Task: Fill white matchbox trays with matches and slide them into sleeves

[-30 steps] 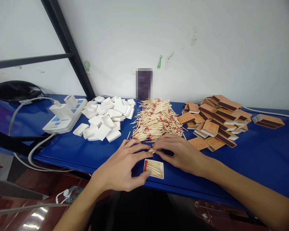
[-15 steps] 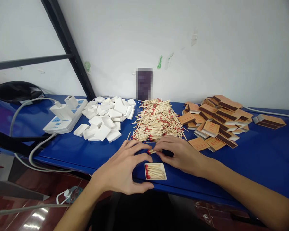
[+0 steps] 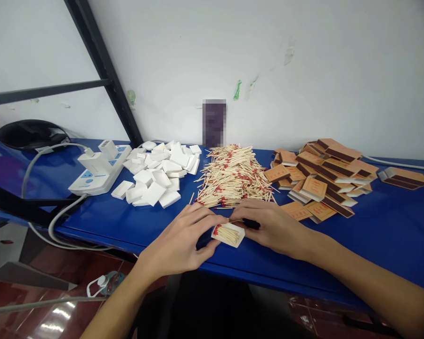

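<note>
My left hand [image 3: 189,238] grips the left end of a small white matchbox tray [image 3: 240,240] between thumb and fingers. Inside the tray lie several red-headed matches [image 3: 228,234], heads toward the left, and the tray sits tilted. Just behind it, my right hand [image 3: 272,228] is closed in a pinch on a few matches [image 3: 237,220], mostly hidden by the fingers and the tray. A large heap of loose matches [image 3: 233,179] rises directly beyond both hands.
White inner trays [image 3: 153,193] are piled at the left, beside a power strip [image 3: 95,181] with cables. Orange-brown matchbox sleeves [image 3: 314,188] form a heap at the right. A blurred dark rectangle [image 3: 214,123] stands against the wall. The blue table's [image 3: 385,245] front edge runs below the hands.
My left hand has closed on the filled tray, which is now tilted and farther from the table's front edge. The right hand keeps its pinch, now close against the tray's far side.
</note>
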Demonstrator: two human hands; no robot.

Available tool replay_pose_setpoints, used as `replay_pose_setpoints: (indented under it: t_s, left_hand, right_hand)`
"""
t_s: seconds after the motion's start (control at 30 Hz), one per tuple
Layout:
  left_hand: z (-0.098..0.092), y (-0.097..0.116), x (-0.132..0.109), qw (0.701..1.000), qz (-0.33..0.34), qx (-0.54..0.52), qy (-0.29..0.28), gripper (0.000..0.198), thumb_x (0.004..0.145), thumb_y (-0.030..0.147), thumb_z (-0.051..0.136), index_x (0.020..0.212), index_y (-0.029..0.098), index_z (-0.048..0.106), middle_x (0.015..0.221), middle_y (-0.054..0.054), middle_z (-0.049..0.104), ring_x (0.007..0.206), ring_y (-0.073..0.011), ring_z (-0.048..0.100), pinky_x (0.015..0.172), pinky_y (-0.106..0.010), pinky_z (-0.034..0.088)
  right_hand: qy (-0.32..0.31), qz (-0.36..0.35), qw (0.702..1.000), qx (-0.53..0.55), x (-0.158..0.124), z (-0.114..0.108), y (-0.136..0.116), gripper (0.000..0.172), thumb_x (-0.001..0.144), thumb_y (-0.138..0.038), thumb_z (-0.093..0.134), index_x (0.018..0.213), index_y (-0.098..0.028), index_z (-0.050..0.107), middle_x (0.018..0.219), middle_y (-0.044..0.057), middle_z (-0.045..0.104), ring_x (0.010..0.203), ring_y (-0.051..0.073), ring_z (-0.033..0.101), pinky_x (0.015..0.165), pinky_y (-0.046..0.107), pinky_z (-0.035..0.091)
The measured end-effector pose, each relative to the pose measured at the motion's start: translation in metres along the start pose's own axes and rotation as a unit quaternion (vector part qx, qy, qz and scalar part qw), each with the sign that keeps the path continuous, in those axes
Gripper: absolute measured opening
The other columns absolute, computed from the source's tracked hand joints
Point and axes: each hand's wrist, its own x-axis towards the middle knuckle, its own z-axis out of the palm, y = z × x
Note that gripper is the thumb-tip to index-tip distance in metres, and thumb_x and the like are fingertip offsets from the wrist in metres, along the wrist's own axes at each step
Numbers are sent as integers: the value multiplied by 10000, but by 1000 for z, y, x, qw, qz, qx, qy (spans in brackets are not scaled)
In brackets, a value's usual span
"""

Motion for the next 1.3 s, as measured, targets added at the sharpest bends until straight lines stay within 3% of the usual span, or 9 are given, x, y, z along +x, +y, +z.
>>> replay_pose_setpoints:
  t_s: [0.27, 0.67, 1.07, 1.3]
  left_hand:
    - [1, 0, -1, 1000, -4, 14, -15, 334, 866, 333, 689, 1158, 188, 618, 1066, -47, 644, 992, -196, 578, 985, -370, 391]
    - [-2, 3, -1, 998, -39, 18, -42, 393, 732, 423, 775, 1035, 205, 650, 1057, -28, 616, 978, -208, 557, 972, -386, 365]
    - [-2, 3, 0, 998, -55, 16, -40, 301, 801, 411, 732, 1009, 207, 654, 1055, -21, 615, 969, -196, 561, 974, -378, 368]
    - [-2, 4, 1, 997, -60, 22, -42, 297, 801, 411, 731, 998, 202, 657, 1028, -23, 615, 956, -200, 569, 988, -393, 381]
  right_hand:
    - [23, 8, 1000, -8, 0, 1, 1, 141, 889, -88, 574, 901, -190, 671, 848, 37, 710, 797, 173, 647, 730, 285, 503]
    - [52, -13, 998, -25, -1, 4, 4, 182, 868, -71, 539, 923, -191, 664, 849, 37, 708, 796, 164, 656, 731, 278, 516]
    - [103, 19, 993, 55, 2, -6, -9, 129, 842, -98, 610, 880, -200, 679, 808, 11, 728, 735, 134, 668, 683, 245, 522]
    - [5, -41, 994, 103, -2, -4, -27, 147, 880, -83, 577, 859, -183, 682, 841, 39, 707, 748, 126, 648, 683, 239, 516]
